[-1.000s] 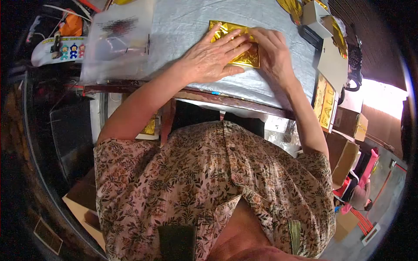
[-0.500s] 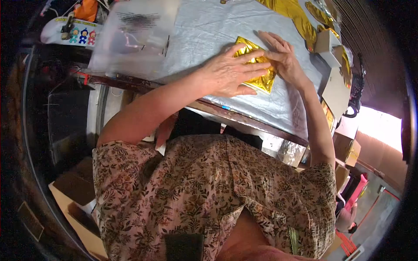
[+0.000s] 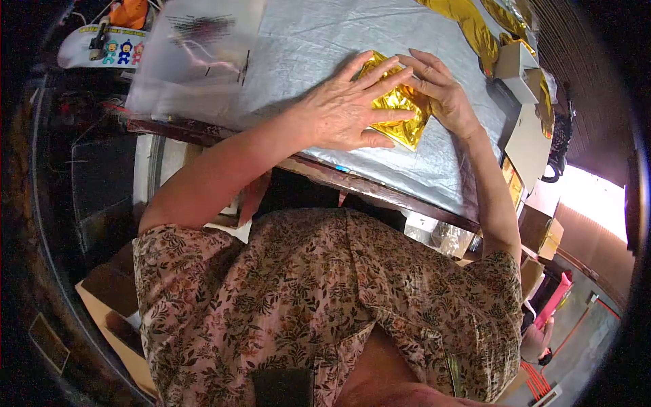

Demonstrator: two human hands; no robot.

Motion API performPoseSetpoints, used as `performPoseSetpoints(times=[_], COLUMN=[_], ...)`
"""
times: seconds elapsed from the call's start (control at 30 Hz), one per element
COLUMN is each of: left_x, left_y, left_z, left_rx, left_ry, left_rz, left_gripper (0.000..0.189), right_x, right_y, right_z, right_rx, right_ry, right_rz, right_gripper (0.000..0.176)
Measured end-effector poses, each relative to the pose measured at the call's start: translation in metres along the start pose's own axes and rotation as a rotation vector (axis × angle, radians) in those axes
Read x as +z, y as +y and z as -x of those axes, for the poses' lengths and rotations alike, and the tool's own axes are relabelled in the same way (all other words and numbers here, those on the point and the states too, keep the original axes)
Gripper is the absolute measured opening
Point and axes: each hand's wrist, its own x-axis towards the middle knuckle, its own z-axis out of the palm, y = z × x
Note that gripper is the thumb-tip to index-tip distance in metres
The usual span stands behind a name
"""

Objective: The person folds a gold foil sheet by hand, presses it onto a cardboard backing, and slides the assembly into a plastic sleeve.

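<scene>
A square of shiny gold foil (image 3: 407,117), looking like a wrapped flat piece with a pale lower edge, lies on the silver-covered table. My left hand (image 3: 349,112) rests palm down across its left side, fingers spread over the crinkled surface and thumb near the lower edge. At the upper right edge of the foil, my right hand (image 3: 444,95) is bent with its fingers apart, the fingertips close to those of my left hand. Part of the foil is hidden beneath my fingers.
A translucent plastic sheet or bag (image 3: 196,61) lies at the table's left. Long gold foil pieces (image 3: 475,34) stretch along the far right, beside white boxes (image 3: 515,68). The table's dark edge (image 3: 380,190) runs before my body. Another person (image 3: 539,336) is at the lower right.
My left hand has shifted slightly left, with its fingers spread wider. My right fingers have curled in toward the foil's upper edge. The foil has barely moved.
</scene>
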Motion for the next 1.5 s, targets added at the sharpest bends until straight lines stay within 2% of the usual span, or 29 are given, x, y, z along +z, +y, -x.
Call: performPoseSetpoints(times=[0.33, 0.4, 0.6, 0.9, 0.93, 1.03, 1.07, 1.13, 1.23, 1.27, 1.33, 1.5], left_x=[-0.001, -0.001, -0.002, -0.002, -0.002, -0.004, -0.005, -0.004, -0.004, -0.004, -0.005, -0.006], left_y=[0.0, -0.001, 0.0, -0.001, -0.001, 0.0, 0.0, 0.001, 0.0, 0.0, 0.001, 0.001], left_z=[-0.001, 0.0, -0.001, -0.001, -0.001, -0.003, -0.004, -0.003, -0.003, -0.003, -0.003, -0.004], left_rx=[0.018, 0.011, 0.015, 0.032, 0.024, 0.039, 0.037, 0.044, 0.058, 0.051, 0.056, 0.062], left_ry=[0.003, 0.011, -0.007, -0.018, -0.006, -0.009, -0.005, -0.007, -0.014, -0.027, -0.041, -0.066], left_rz=[-0.037, -0.032, -0.007, 0.007, -0.018, -0.052, -0.056, -0.053, -0.056, -0.041, -0.024, -0.058], left_gripper=[0.058, 0.058, 0.062, 0.06, 0.058, 0.057, 0.057, 0.057, 0.057, 0.058, 0.06, 0.06], right_x=[0.001, -0.001, -0.003, -0.007, -0.005, -0.004, -0.006, -0.009, -0.013, -0.015, -0.017, -0.009], right_y=[0.01, 0.008, -0.001, 0.006, 0.0, 0.002, -0.001, -0.007, -0.019, -0.02, -0.018, -0.027], right_z=[0.003, -0.001, -0.001, 0.0, -0.001, 0.006, 0.008, 0.016, 0.029, 0.034, 0.04, 0.039], right_rx=[0.009, 0.002, -0.057, -0.067, -0.081, 0.027, 0.039, 0.022, 0.048, 0.061, 0.039, 0.069], right_ry=[0.004, -0.067, -0.04, -0.075, -0.03, 0.026, 0.037, 0.07, 0.052, 0.057, -0.002, 0.051], right_rz=[-0.064, 0.052, 0.122, 0.048, 0.085, -0.214, -0.209, -0.079, 0.042, 0.048, 0.108, 0.115], right_gripper=[0.045, 0.043, 0.045, 0.044, 0.042, 0.04, 0.04, 0.059, 0.066, 0.066, 0.045, 0.052])
